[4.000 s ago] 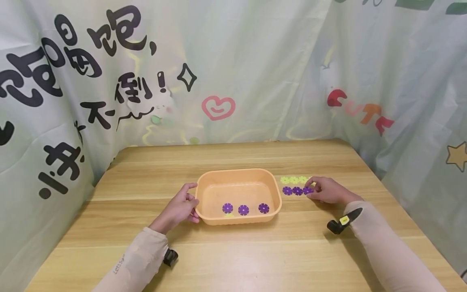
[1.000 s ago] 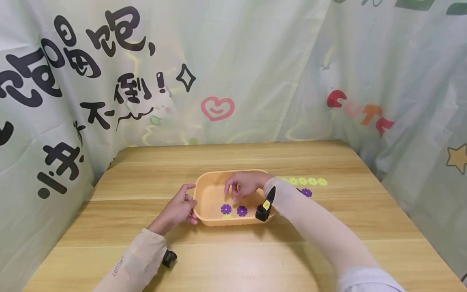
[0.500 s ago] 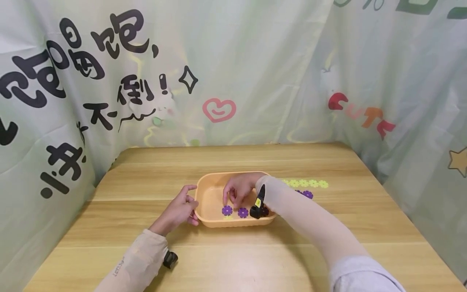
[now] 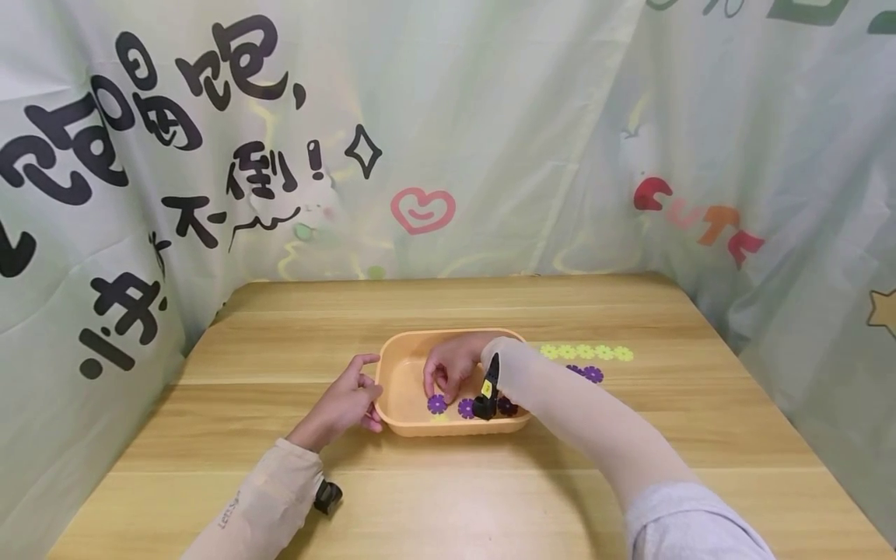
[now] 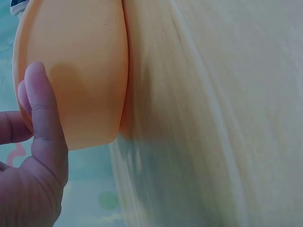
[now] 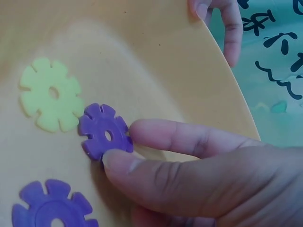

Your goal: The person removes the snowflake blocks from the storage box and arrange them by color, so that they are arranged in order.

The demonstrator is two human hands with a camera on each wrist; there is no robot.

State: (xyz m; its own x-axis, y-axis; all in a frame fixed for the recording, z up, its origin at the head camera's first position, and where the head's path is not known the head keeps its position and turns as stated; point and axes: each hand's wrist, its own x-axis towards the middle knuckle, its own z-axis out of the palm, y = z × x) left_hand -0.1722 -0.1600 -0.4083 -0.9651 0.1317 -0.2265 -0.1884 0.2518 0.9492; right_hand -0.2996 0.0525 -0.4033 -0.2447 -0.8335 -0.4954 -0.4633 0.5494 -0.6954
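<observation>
My left hand point(image 4: 343, 400) holds the left rim of an orange plastic basin point(image 4: 451, 429); in the left wrist view the thumb lies along the outer wall. Inside the basin, my right hand point(image 4: 453, 362) pinches a purple notched snowflake disc point(image 6: 97, 125) between thumb and index finger, at the disc's edge. Right beside that disc lies a yellow snowflake disc point(image 6: 40, 90) on the basin floor. A second purple disc point(image 6: 42, 203) sits nearer in the right wrist view. A third purple disc point(image 4: 507, 406) shows partly behind the wrist camera in the head view.
Right of the basin, several yellow discs point(image 4: 582, 350) form a row on the wooden table point(image 4: 448, 498). Purple discs point(image 4: 593, 374) lie in front of them, partly covered by the right sleeve point(image 4: 560, 404). A printed curtain point(image 4: 490, 140) hangs behind the table.
My right hand has gone from the disc rows at the right into the basin, then down and slightly left to the purple disc. The left hand keeps its hold on the rim.
</observation>
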